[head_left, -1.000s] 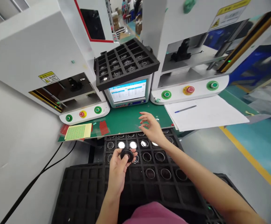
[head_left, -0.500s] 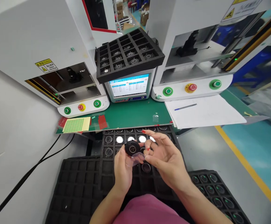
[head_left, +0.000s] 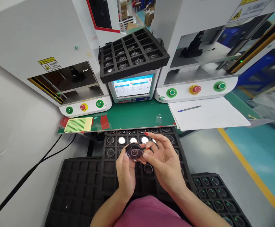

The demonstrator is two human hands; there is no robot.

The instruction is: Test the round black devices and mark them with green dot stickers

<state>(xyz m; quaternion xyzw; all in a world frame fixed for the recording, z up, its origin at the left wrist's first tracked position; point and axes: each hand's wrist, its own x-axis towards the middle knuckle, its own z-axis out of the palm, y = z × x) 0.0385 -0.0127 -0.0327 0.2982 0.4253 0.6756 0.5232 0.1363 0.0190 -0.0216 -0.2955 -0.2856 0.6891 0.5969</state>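
Green matting is covering the workbench (head_left: 132, 115), which is sitting between two white machine housings with a lit monitor (head_left: 132, 86) at centre. Just in front of the bench edge, a round black disc part (head_left: 134, 151) with a glossy centre and small contact dots is being held above a black foam compartment tray (head_left: 109, 164). The left hand (head_left: 125, 171) is closing thumb and fingers on the disc's rim from below; the right hand (head_left: 164, 164) is pinching at its right edge with curled fingertips. Shiny circular inserts are lying in the tray cells behind the hands. White paper sheets (head_left: 210, 113) carrying a blue pen (head_left: 189, 108) are resting on the bench to the right. Compared with half a second ago, the hands are drawing closer and the clear film is no longer hanging under the disc.
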